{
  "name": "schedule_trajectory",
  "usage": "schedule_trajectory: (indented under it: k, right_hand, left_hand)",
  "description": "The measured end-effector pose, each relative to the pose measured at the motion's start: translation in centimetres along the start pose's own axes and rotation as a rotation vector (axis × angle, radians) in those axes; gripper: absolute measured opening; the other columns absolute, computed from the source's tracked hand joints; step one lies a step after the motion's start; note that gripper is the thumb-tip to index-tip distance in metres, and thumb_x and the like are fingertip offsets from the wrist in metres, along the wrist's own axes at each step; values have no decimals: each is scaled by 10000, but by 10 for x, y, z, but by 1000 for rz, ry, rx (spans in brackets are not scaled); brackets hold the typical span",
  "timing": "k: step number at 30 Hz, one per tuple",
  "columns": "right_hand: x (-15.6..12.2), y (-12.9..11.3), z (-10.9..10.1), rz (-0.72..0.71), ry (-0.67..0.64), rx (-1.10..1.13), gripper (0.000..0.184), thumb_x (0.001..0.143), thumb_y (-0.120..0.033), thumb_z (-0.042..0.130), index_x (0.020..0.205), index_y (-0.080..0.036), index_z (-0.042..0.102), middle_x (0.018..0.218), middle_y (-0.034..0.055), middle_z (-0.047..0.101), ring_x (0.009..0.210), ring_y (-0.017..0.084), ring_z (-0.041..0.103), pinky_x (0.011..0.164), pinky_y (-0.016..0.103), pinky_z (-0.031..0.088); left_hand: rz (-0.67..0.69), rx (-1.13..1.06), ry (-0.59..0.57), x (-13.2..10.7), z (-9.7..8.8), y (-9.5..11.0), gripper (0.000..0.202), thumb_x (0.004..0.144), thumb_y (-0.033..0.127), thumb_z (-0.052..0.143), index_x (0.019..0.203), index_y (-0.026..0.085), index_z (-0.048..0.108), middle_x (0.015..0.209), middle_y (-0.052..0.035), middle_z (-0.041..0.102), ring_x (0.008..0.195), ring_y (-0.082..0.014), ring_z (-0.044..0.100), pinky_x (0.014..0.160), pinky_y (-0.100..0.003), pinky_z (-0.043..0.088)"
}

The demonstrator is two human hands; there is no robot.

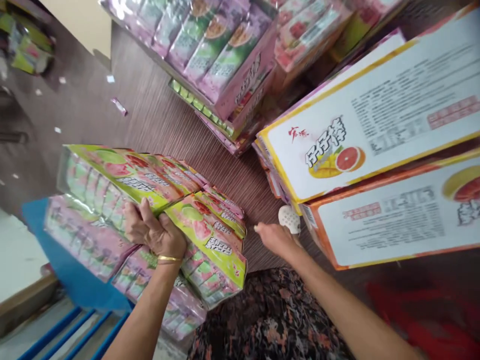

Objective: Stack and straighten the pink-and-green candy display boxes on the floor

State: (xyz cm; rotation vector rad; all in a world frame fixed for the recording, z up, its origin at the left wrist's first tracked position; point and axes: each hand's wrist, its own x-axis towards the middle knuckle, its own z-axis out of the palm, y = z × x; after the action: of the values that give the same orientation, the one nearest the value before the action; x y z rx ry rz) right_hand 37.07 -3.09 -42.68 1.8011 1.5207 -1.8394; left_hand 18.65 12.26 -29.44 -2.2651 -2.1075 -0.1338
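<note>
My left hand [155, 232], with a gold bracelet at the wrist, is closed on the edge of a yellow-green candy box [123, 180] where it meets a second one [213, 240]. Both boxes have clear fronts that show wrapped sticks inside. Pink clear-fronted boxes [82, 235] lie along their lower left side, and more boxes sit behind them in rows. My right hand [275, 240] is off to the right of the boxes, touching none of them. Its fingers are curled, and whether anything is in them cannot be made out.
Pink candy boxes [210, 55] are stacked ahead. Large white cartons with a yellow edge [337, 120] and an orange edge [393, 220] stand at right. A white perforated shoe [288, 218] is on the brown floor [138, 105]. Blue bars [75, 335] lie lower left; red something [420, 320] lower right.
</note>
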Motion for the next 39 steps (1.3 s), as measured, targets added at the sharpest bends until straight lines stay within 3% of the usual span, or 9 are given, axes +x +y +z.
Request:
schedule_trajectory:
  k: [5,8,16,18,21,25,28,34,39]
  right_hand:
    - [118,-59,-30,-140,40,53,458,987,-337,211,1185,-223,608,1143,137,678,1073,254,639,812,345,474]
    - [166,-81,-17,-281,-56,53,399,968,-365,304,1177,-265,629,1215,91,656,1121,234,612,859,330,464]
    - [69,21,34,-80,-117,-65,407,985,-354,277,1076,-203,644,1005,140,715,984,277,674,778,366,478]
    - [80,23,23,19,-14,-41,459,998,-373,201,1120,-212,613,986,136,717,958,261,682,758,355,479]
    - [144,-14,-3,5,93,14,528,1001,-385,130,1188,-209,591,1078,155,696,1023,248,660,795,357,479]
    - [220,-68,-7,-171,-11,42,424,982,-385,292,1195,-231,624,1217,115,657,1143,232,606,885,336,467]
    - [209,-60,18,-199,-51,35,405,975,-385,313,1168,-238,638,1179,105,675,1120,233,619,865,333,473]
    - [124,26,41,-30,-110,-76,414,980,-354,301,1079,-172,660,1017,164,713,1017,295,667,805,395,489]
    - [183,4,10,33,14,-13,526,1001,-385,142,1230,-202,579,1155,172,669,1092,264,634,835,390,482]
  left_hand:
    - [93,78,72,-4,-3,-2,549,973,367,341,1485,169,352,1554,-148,265,1450,-284,216,1195,-470,152]
    - [102,88,92,-5,-4,0,542,972,375,348,1484,196,351,1548,-124,281,1433,-283,247,1189,-456,174]
    - [92,65,53,-5,-5,-3,550,964,357,358,1500,242,313,1561,-94,250,1453,-268,203,1205,-467,142]
    - [89,47,63,-5,-4,-3,557,955,358,364,1497,235,324,1566,-87,242,1454,-271,200,1208,-466,140]
    - [91,37,67,-5,-5,-3,572,941,368,365,1497,243,323,1569,-65,244,1448,-282,206,1205,-482,138]
    - [134,29,65,-4,-7,0,565,924,382,356,1486,337,322,1545,11,290,1438,-250,216,1207,-422,147]
    - [143,57,55,-3,-6,1,573,922,377,350,1491,332,304,1536,8,295,1436,-245,216,1208,-408,147]
    - [136,68,45,-5,-8,1,603,912,353,376,1503,362,258,1568,12,237,1443,-279,205,1196,-477,133]
    - [31,-10,39,-4,-7,5,603,864,401,384,1453,493,295,1554,138,227,1448,-281,167,1213,-433,89]
